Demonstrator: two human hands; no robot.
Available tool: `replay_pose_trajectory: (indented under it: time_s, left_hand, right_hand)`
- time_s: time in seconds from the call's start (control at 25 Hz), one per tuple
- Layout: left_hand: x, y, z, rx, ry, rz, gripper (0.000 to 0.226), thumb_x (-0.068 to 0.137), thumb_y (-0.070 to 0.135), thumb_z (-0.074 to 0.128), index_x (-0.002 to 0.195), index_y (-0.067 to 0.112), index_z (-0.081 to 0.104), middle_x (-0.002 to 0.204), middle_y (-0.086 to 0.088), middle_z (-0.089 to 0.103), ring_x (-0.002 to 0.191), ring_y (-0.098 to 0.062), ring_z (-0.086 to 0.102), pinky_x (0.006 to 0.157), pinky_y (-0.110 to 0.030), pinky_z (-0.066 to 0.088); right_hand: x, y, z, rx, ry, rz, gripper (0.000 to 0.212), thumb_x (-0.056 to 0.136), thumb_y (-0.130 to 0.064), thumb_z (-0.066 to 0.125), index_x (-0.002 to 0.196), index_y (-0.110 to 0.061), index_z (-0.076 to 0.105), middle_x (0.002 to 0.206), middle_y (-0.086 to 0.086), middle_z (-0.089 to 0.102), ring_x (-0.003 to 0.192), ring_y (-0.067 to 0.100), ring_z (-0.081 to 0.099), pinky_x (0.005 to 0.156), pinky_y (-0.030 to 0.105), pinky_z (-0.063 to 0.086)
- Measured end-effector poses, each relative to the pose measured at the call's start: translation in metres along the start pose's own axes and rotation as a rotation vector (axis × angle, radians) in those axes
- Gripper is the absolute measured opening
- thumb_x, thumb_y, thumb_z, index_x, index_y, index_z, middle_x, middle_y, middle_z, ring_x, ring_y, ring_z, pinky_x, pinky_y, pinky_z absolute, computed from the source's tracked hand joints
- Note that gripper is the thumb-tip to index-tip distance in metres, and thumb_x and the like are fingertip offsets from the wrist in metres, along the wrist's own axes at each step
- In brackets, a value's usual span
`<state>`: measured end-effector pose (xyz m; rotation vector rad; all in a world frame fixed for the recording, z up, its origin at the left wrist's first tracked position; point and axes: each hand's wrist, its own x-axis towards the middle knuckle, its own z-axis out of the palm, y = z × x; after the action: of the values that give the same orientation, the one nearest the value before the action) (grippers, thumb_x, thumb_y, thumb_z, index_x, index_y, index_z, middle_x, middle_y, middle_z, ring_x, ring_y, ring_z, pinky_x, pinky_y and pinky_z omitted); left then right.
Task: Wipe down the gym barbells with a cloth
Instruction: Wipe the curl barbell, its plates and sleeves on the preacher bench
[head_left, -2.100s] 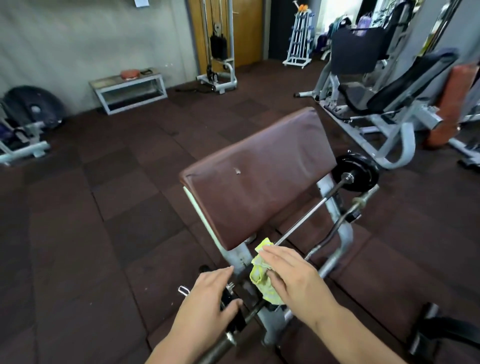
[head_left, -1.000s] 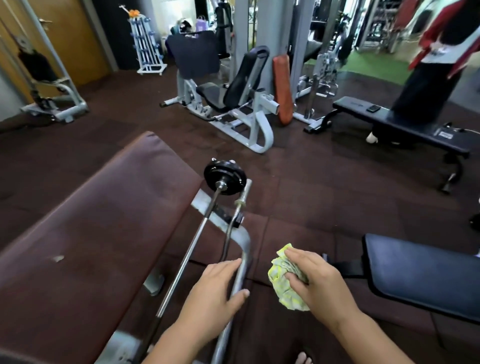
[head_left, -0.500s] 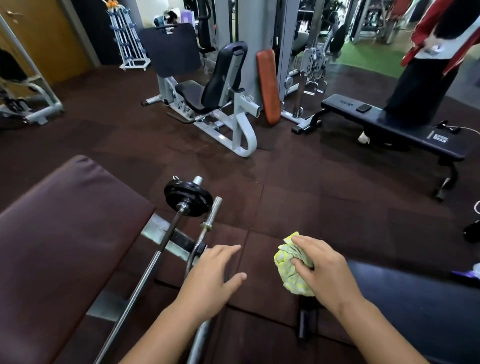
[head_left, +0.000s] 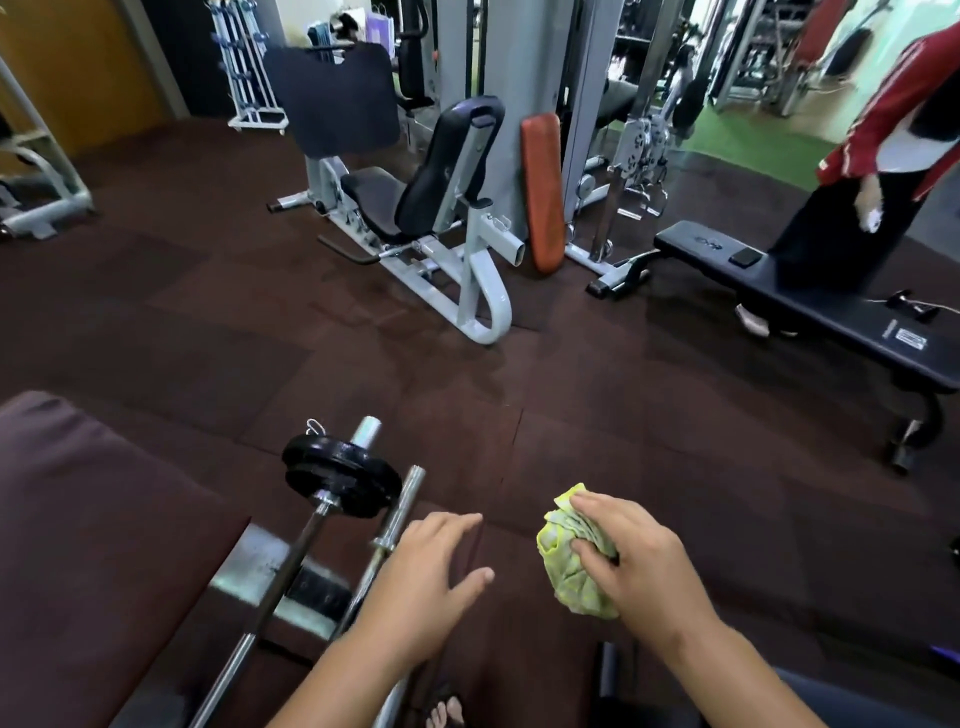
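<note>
At lower centre the right hand (head_left: 631, 564) bunches a yellow-green cloth (head_left: 571, 564), partly hidden under its fingers. The left hand (head_left: 423, 584) hangs open and empty, covering part of the bare barbell (head_left: 397, 512). The plated barbell (head_left: 291, 561) runs off the bottom edge.

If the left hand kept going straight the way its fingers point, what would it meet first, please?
Probably nothing nearby: the left hand points up and right, past the bare bar end, over open floor mats. Depth is unclear.

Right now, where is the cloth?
Head view, lower right: the yellow-green cloth is bunched in the right hand, off the bars, right of the open left hand.
</note>
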<state>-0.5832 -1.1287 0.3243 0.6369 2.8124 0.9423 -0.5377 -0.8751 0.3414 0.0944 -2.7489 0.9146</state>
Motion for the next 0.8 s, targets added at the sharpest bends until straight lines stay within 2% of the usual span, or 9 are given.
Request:
replay_pose_trajectory:
  time_s: [0.12,0.24,0.4,0.52,0.68,0.8]
  left_hand:
    - [0.059,-0.012,-0.012,0.006,-0.009,-0.008,0.057,0.088,0.053,0.058,0.141,0.038,0.042,0.135,0.024,0.043,0.128,0.000,0.035,0.100,-0.014,0.029]
    - [0.103,-0.020,-0.021,0.024,0.001,-0.026,0.059,0.086,0.058,0.055,0.140,0.040,0.041,0.132,0.026,0.043,0.127,-0.003,0.037,0.103,-0.021,0.035]
    - [0.168,-0.026,-0.019,0.033,0.027,-0.084,0.059,0.084,0.061,0.051,0.138,0.041,0.042,0.129,0.028,0.042,0.117,0.000,0.041,0.095,-0.021,0.042]
    - [0.215,-0.027,-0.009,0.015,0.086,-0.176,0.058,0.084,0.062,0.051,0.138,0.042,0.042,0.129,0.030,0.041,0.118,0.000,0.041,0.090,-0.025,0.049]
    - [0.265,-0.018,0.000,0.013,0.193,-0.300,0.055,0.087,0.055,0.056,0.138,0.040,0.043,0.131,0.028,0.042,0.121,0.002,0.039,0.098,-0.024,0.042]
    - [0.285,-0.012,0.006,-0.003,0.284,-0.428,0.055,0.087,0.053,0.058,0.139,0.039,0.044,0.133,0.025,0.044,0.125,0.002,0.037,0.102,-0.017,0.032]
  right_hand:
    - [0.061,0.013,0.005,0.007,-0.007,0.021,0.048,0.078,-0.010,0.083,0.122,-0.022,0.070,0.119,-0.023,0.059,0.112,0.000,0.060,0.101,0.004,0.035]
    - [0.110,0.025,0.003,0.002,-0.018,0.002,0.048,0.077,-0.011,0.084,0.122,-0.020,0.069,0.119,-0.022,0.059,0.111,0.000,0.059,0.101,0.004,0.035]
    - [0.186,0.060,0.006,0.025,-0.045,-0.064,0.048,0.077,-0.011,0.084,0.122,-0.019,0.070,0.120,-0.021,0.059,0.112,-0.001,0.058,0.102,0.005,0.034]
    - [0.249,0.092,0.011,0.049,-0.100,-0.137,0.049,0.076,-0.010,0.085,0.122,-0.018,0.070,0.120,-0.020,0.060,0.113,-0.005,0.055,0.103,0.004,0.033]
    - [0.324,0.122,0.020,0.092,-0.218,-0.255,0.050,0.076,-0.010,0.084,0.122,-0.021,0.069,0.121,-0.023,0.057,0.113,-0.004,0.057,0.103,0.003,0.032]
    - [0.368,0.126,0.036,0.112,-0.324,-0.346,0.051,0.074,-0.009,0.085,0.121,-0.022,0.070,0.118,-0.024,0.055,0.113,-0.006,0.052,0.102,0.001,0.029]
